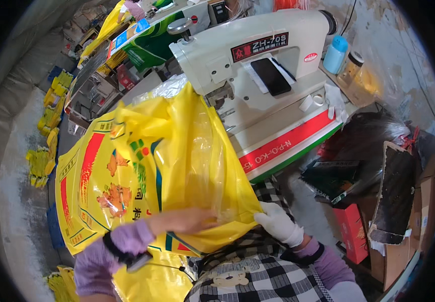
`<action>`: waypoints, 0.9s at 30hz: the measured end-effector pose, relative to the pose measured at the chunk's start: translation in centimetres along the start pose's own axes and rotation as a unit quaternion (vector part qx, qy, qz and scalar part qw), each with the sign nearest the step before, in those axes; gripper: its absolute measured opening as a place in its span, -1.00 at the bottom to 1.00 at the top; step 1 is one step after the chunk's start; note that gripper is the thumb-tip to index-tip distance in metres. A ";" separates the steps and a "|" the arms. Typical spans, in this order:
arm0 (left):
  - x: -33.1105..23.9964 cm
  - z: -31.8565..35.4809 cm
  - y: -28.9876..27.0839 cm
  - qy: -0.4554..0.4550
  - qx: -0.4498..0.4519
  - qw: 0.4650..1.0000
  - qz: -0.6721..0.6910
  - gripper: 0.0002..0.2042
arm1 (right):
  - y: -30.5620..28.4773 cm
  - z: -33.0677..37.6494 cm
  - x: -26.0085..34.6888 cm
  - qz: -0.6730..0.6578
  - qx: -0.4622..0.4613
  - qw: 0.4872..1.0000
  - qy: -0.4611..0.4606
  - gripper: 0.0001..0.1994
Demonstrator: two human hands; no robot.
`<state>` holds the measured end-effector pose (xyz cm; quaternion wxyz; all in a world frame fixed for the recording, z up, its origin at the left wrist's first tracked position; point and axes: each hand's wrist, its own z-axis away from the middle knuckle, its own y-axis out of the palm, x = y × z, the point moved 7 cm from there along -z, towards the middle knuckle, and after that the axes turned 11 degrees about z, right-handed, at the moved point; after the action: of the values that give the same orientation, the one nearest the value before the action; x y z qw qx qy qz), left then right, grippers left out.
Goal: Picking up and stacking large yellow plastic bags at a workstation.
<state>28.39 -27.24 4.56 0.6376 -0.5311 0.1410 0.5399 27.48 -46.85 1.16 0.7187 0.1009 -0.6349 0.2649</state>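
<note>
So the main thing here is a big yellow bag (189,146), taking up the middle and left of the frame. It's printed with red strokes, cartoon animals and dark lettering, and it's pretty creased on its right half. Its top end reaches up right beside the head of a cream sewing machine (298,27) in the upper middle — can't tell if it's touching the needle area.

The left hand (189,221) is at lower center, lying across the bag's lower part. It's a bit blurred, but the fingers look stretched out, pressed flat and not gripping anything. The right hand (279,224), in a white glove, is just right of center down low, with fingers pinched on the bag's lower right corner. Both sleeves are purple, and a black-and-white checked apron (257,279) fills the bottom.

On the machine's bed there's a black phone (271,76) on some white paper, with a pen (284,69) beside it. A light blue bottle (335,55) stands at upper right, next to a clear jar (349,70). Lower right has a red box (350,234) near a dark board (393,191) — and bundled yellow bags (38,163) line the left side.
</note>
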 end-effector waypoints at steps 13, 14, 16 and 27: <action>-8.5 -5.2 2.7 0.043 -0.224 0.973 -0.040 -0.72 | -1.0 3.1 2.0 0.162 -0.095 0.982 -0.013 -0.62; -8.3 -5.6 3.5 -0.017 -0.128 0.990 -0.047 -0.70 | -1.0 3.1 1.3 0.134 -0.092 0.986 -0.022 -0.60; -7.5 -5.8 5.4 -0.055 -0.028 0.996 -0.058 -0.66 | -1.1 1.9 1.7 0.134 -0.079 0.988 -0.007 -0.58; -5.3 -8.1 -0.9 -0.025 0.081 0.991 -0.105 -0.56 | -0.2 3.3 2.0 0.381 -0.148 0.905 -0.116 -0.31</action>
<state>30.34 -36.69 5.85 0.7351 -0.4759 0.1116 0.4699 24.88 -48.12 3.67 0.4911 -0.2263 -0.7356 0.4080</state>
